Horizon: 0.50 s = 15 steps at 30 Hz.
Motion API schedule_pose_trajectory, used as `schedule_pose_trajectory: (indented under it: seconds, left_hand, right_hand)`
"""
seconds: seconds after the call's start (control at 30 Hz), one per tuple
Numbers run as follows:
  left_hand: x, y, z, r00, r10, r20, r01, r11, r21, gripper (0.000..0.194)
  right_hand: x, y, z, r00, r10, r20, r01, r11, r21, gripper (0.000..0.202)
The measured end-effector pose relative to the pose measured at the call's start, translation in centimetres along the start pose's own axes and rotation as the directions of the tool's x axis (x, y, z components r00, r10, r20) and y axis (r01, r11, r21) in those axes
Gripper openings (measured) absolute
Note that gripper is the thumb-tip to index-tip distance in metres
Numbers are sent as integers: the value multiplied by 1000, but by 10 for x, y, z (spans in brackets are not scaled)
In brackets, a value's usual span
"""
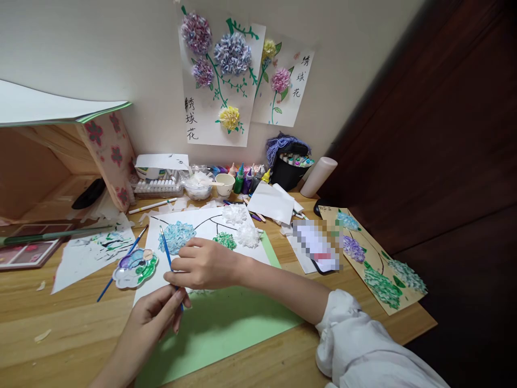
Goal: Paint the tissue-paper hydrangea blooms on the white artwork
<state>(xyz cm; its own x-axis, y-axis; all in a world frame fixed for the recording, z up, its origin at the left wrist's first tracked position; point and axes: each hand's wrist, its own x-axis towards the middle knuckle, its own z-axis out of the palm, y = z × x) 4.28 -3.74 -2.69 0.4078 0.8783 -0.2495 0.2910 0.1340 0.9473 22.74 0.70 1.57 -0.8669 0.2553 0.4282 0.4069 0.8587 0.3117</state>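
Note:
A blue paintbrush (166, 248) stands slanted between my hands, its tip pointing up and away. My left hand (155, 312) pinches it near its lower end with thumb and fingers. Higher on the handle, the fingers of my right hand (208, 264) close round it. Beneath lies a white sheet (154, 237) with drawn branches, a blue crinkled flower (182, 237), a green one (225, 241) and two white ones, the nearer white flower (248, 236) by my right wrist. My right hand and forearm cover part of the sheet. Under it is green paper (226, 334).
A paint-smeared palette (135, 268) lies left, over a second blue brush (105, 289). Behind stand a paper cup (225, 185), paint bottles (239, 180) and a black pen holder (288, 171). A phone (319, 245), blurred out, and a finished flower picture (375, 258) lie right.

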Motion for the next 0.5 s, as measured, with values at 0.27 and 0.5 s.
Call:
schedule_pose_trajectory:
  seconds: [0.27,0.5]
  left_hand:
    - [-2,-3,-1,998,68,-14,-68,998,6,49]
    - [-5,6,-15,968,252,11,-249,948,197,39]
  right_hand:
    - [-2,-2,4,999,-46,-19,45,997,-60,21]
    - [-10,4,3,953,95,-287,-119,991,-67,19]
